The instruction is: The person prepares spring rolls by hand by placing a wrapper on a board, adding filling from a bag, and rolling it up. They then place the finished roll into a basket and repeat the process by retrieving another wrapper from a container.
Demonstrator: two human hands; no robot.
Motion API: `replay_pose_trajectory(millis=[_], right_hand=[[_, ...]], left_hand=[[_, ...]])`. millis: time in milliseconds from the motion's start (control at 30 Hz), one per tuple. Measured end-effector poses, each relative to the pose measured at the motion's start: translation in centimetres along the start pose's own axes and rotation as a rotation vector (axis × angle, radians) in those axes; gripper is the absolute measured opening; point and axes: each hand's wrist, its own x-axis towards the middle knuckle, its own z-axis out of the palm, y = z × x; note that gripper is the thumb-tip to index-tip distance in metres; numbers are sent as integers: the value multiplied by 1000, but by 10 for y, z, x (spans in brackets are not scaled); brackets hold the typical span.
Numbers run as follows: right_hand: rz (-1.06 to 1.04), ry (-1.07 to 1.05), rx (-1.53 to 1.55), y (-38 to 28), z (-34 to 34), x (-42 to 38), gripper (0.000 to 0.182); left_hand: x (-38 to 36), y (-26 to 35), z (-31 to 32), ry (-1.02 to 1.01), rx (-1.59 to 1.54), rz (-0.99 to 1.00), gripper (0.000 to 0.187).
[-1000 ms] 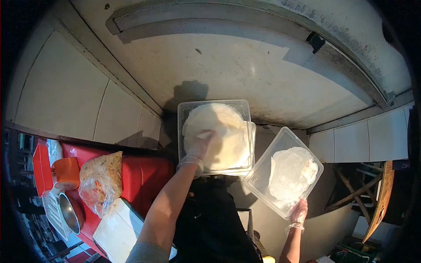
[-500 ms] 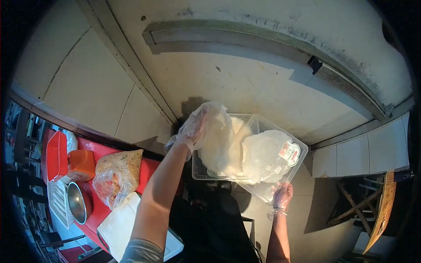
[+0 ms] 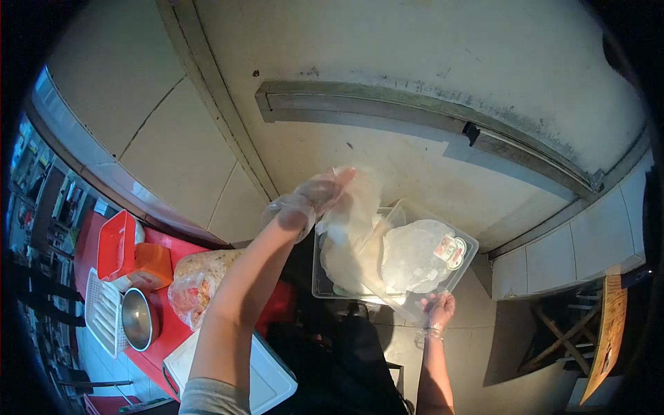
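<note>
My left hand (image 3: 325,192), in a clear plastic glove, is closed on the top of a thin translucent plastic bag (image 3: 360,197). The bag hangs over the left part of a clear plastic container (image 3: 316,278) with pale, flat contents in it. At the container's lower right, my right hand (image 3: 439,309), also gloved, grips the corner of a clear lid or tray (image 3: 465,278). On that lies a round whitish pack (image 3: 415,256) with a red and white label (image 3: 449,251).
At the left, a red table (image 3: 155,360) bears a metal bowl (image 3: 140,319), red basket (image 3: 116,243), orange container (image 3: 151,266), white rack (image 3: 104,315), bag of food (image 3: 197,280) and white lid (image 3: 266,377). A wooden stool (image 3: 605,339) stands right. A wall with a rail (image 3: 373,107) rises ahead.
My left hand has lifted up and slightly right, drawing the thin bag upward. My right hand has shifted a little left and stays at the corner. The head view has tilted somewhat.
</note>
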Motion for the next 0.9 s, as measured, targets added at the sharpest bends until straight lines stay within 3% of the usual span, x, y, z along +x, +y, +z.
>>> replay_pose_trajectory(millis=[100,200,367,433,533,667,800,867,900], right_hand=[[-64,-5,-86,4,-4,6,14],[-72,12,-163,7,-8,0,14],[-32,24,-177,6,-7,4,11],[-62,2,-122,8,-14,1,13],[-70,8,-3,1,-11,7,13],[-32,-31,34,14,0,12,11],[94,-56,40,52,18,18,13],[-130,-160,-454,120,-7,67,23],[-258,-173,-682,120,-6,69,28]], left_hand=[[-5,16,-26,-88,-221,84,71],[-3,24,-36,-104,-409,29,71],[1,29,-18,88,-104,37,74],[-14,61,-54,49,-227,-74,77],[-27,88,-75,-22,-83,-265,80],[-28,81,-49,144,-245,-135,83],[-52,104,-77,-83,-281,-121,86],[-53,110,-91,-108,-238,-133,86],[-62,115,-92,-102,-246,-148,86]])
